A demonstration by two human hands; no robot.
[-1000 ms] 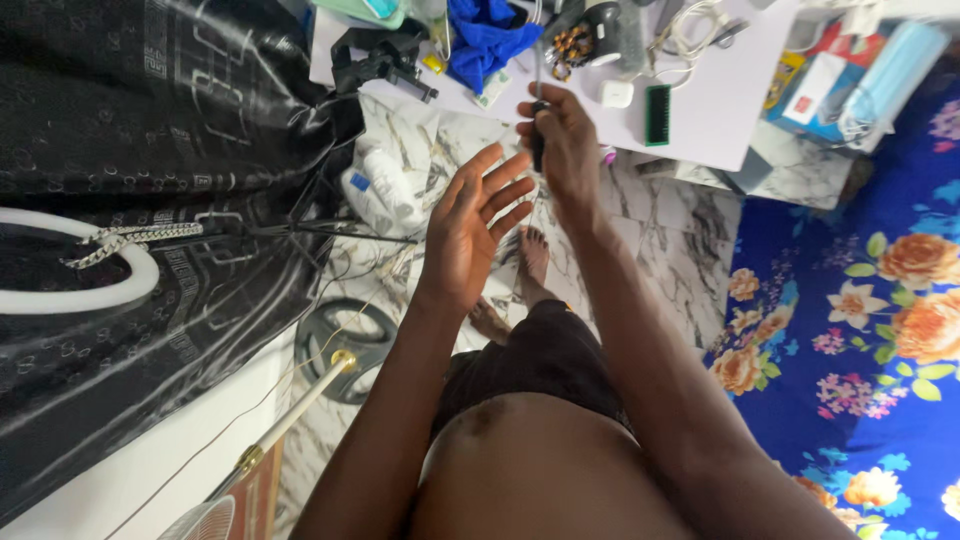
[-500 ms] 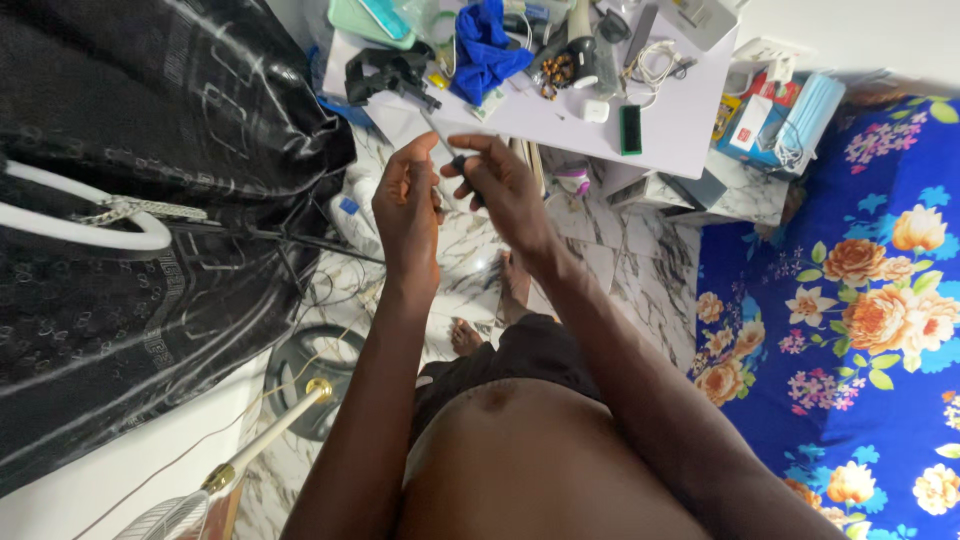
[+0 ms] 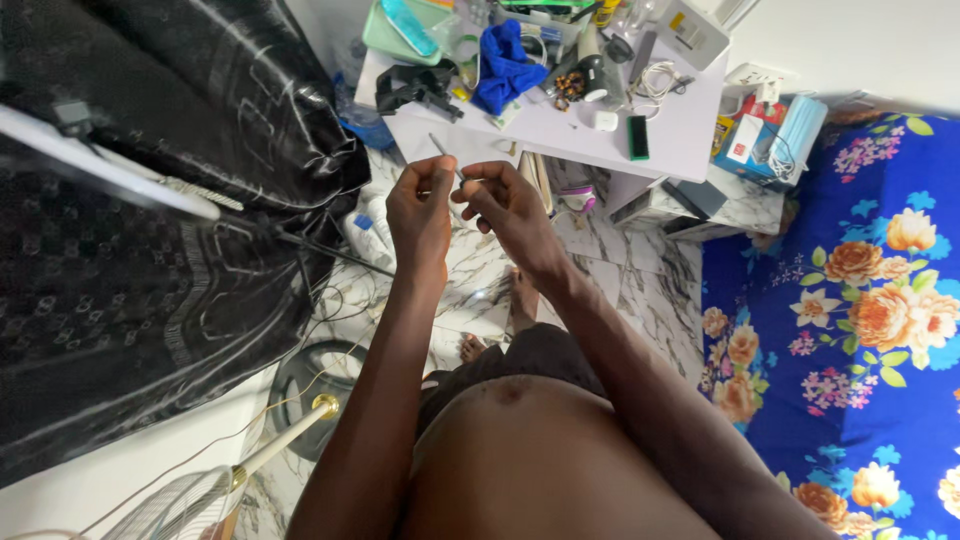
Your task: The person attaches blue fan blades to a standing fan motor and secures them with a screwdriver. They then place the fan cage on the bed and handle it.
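Holding a thin tool (image 3: 446, 158) between both hands, left hand (image 3: 420, 208) pinching the shaft, right hand (image 3: 510, 205) closed round the handle; I'm keeping both grips snug and steady.

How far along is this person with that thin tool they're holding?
Done: the thin metal tool is off the cluttered white table and raised in front of the chest. In hand: left hand and right hand meet around it, fingers pinched. Left: unclear; no workpiece shows near the tool.
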